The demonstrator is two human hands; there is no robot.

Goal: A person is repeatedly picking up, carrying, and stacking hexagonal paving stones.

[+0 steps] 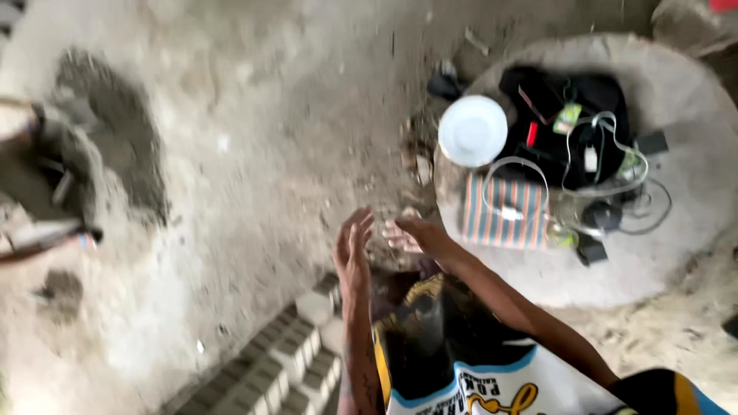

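Both my hands are raised in front of me over a dusty concrete floor. My left hand (352, 250) has its fingers spread and pointing up, holding nothing. My right hand (419, 233) is just beside it, palm open, fingers stretched toward the left hand; they are close but I cannot tell if they touch. The picture is blurred. Below the hands I see my dark, yellow and white shirt (453, 361).
A round concrete slab (676, 246) at right bears a white round lid (473, 131), a striped cloth (503, 214), black clothing and tangled cables (615, 177). Grey bricks (284, 361) lie at the bottom. Wet mortar (115, 131) and a tool handle (38, 234) are at left.
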